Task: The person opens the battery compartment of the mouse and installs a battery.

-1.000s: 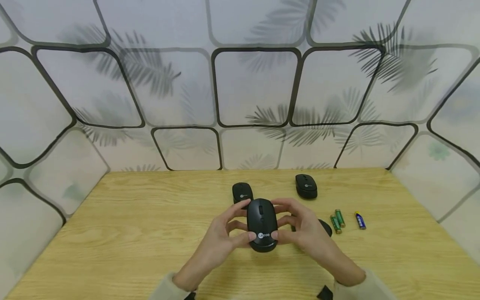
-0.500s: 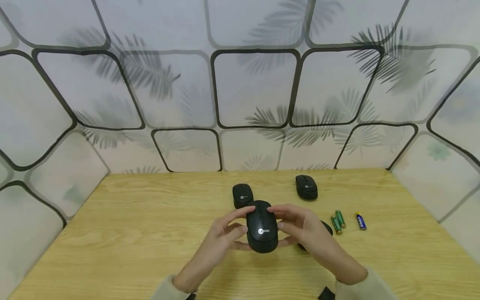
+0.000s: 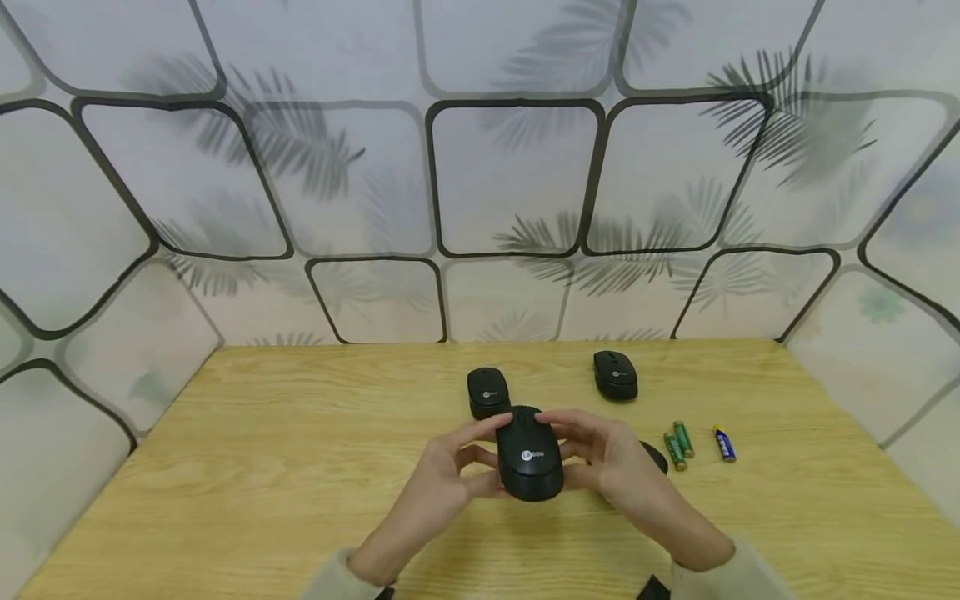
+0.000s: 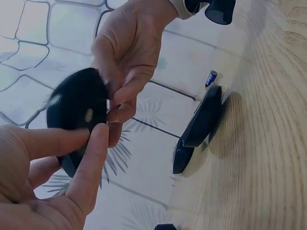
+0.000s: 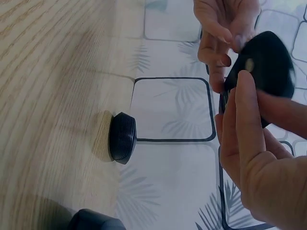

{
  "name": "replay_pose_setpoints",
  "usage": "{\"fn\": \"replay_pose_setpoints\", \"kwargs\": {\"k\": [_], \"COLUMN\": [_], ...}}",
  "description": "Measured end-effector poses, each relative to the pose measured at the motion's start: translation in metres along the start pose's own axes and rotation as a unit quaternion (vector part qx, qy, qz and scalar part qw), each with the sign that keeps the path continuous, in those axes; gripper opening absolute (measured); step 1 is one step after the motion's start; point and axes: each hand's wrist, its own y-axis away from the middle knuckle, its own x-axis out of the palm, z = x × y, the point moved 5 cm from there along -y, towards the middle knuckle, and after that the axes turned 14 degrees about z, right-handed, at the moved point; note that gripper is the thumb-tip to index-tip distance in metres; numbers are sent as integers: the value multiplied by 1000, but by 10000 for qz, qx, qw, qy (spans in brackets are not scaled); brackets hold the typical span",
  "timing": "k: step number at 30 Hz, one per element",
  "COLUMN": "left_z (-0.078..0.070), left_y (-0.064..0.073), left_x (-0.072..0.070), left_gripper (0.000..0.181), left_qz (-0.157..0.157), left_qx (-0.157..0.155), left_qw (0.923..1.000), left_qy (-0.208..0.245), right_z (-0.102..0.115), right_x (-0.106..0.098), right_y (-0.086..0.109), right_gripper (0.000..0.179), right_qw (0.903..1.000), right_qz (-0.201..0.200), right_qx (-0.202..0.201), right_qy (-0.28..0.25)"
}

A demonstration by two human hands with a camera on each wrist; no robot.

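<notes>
Left hand [image 3: 442, 475] and right hand [image 3: 618, 458] hold a black mouse [image 3: 529, 467] above the surface [image 3: 300, 467], fingertips [image 3: 504, 420] now over its front top (thumbs sat by the logo [image 3: 528, 456] a second ago), leaving its rear more exposed.

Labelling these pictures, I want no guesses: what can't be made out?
Head view: black object, mostly hidden behind the right hand.
Head view: blue battery, lettering too small to read.
Head view: black piece, cut off by the bottom edge.
Left wrist view: held mouse, pale spot blurred.

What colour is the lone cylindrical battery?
Blue cylindrical battery, yellow at one end; clearest in head view.
</notes>
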Motion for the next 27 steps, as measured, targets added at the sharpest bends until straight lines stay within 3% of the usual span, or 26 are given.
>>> {"fn": "replay_pose_setpoints", "kwargs": {"k": [3, 8, 11, 14, 17, 27], "left_z": [0, 2, 1, 1, 1, 3], "left_y": [-1, -1, -2, -1, 0, 0], "left_x": [0, 2, 6, 10, 12, 12], "left_gripper": [52, 31, 40, 60, 66, 63], "left_qz": [82, 75, 65, 195, 259, 177], "left_qx": [-52, -152, 30, 202, 225, 275], "left_qw": [9997, 9969, 9981, 9990, 9984, 9962], "left_qy": [-238, -771, -611, -360, -456, -810], "right_z": [0, -1, -2, -3, -2, -6], "right_x": [0, 1, 3, 7, 10, 14], "right_y": [0, 0, -2, -3, -3, -2], "right_gripper": [55, 26, 30, 49, 64, 60], "right_qw": [9999, 9969, 9974, 9992, 9988, 9988], "right_qz": [34, 83, 149, 307, 449, 405], "right_qx": [163, 606, 538, 234, -41, -173], "right_qy": [3, 490, 462, 58, -205, -204]}}
